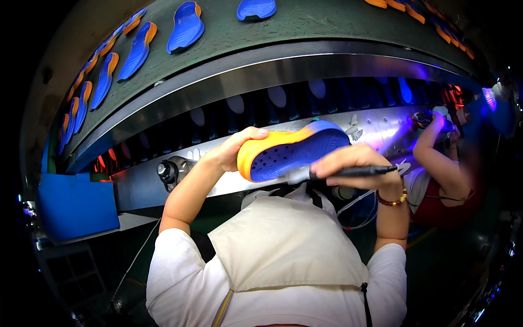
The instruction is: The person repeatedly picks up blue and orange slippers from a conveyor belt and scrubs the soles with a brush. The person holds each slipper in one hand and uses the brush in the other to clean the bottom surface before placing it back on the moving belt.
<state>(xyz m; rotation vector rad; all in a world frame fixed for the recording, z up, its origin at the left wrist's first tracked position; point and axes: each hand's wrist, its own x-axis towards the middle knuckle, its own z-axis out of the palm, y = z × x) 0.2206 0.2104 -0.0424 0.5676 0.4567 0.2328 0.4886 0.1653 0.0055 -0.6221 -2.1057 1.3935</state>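
In front of my chest I hold an orange and blue shoe sole [321,143], tilted so its hollow blue inside with small holes faces up. My left hand [235,148] grips its orange end, thumb over the rim. My right hand [351,162] is closed around the black handle of a brush [366,171]. The brush's pale, blurred head is at the sole's near edge; I cannot tell whether it touches.
Beyond is a green conveyor belt [229,46] carrying several blue and orange soles [186,26], edged by a metal rail [218,73]. A metal ledge [136,188] bears a black-capped container [168,171]. A blue box [76,204] stands left; a co-worker's arm [436,150] is right.
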